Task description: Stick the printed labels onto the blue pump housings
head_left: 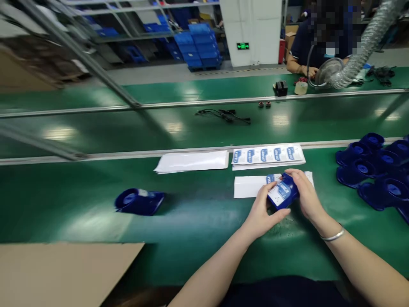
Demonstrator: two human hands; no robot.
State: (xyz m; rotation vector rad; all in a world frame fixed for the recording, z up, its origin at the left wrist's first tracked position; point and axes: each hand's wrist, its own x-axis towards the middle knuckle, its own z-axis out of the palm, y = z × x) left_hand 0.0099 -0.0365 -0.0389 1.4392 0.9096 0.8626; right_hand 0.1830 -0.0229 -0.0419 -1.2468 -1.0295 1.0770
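Between my two hands is a dark blue plastic housing [290, 192] with a white and blue label [280, 194] on its face. My left hand [262, 211] grips its left side, thumb along the near edge. My right hand [303, 192] is closed round the right side, its fingers over the top. Beneath and behind them lies a white label strip [249, 187], partly hidden by the hands. Farther back rest a stack of printed label sheets [268, 156] and a stack of blank white sheets [194, 162]. Another blue housing [139, 201] lies apart to the left.
Several blue housings [383, 166] crowd the right side of the green bench. A brown cardboard sheet [64, 273] covers the near left. Black cables [225, 114] lie beyond the metal rail. A co-worker [319, 51] sits across, near a flexible silver duct [367, 47].
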